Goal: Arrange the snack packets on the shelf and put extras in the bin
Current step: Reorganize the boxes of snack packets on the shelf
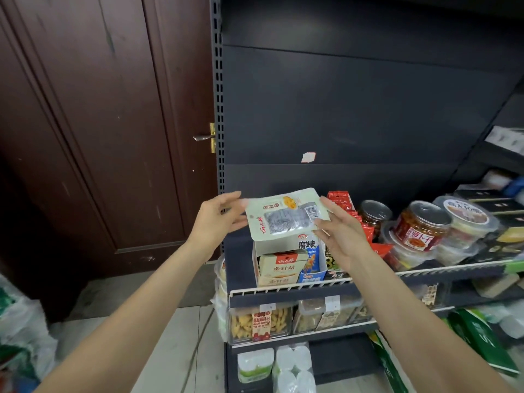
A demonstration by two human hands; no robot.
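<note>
Head view: 金针菇 packet between both hands

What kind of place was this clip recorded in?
Probably a small shop or its stockroom. A dark metal retail shelf with wire front rails holds snack packets and jars, with small tags on the shelf edge. Both hands hold a pale snack packet above a display box.

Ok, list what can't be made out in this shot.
- Bin: not in the head view.
- Display box: its back is hidden by the held packet.
- Left hand: fingertips behind the packet.
- Right hand: palm faces away.
- Lower shelf price tags: too blurred to read.
</note>
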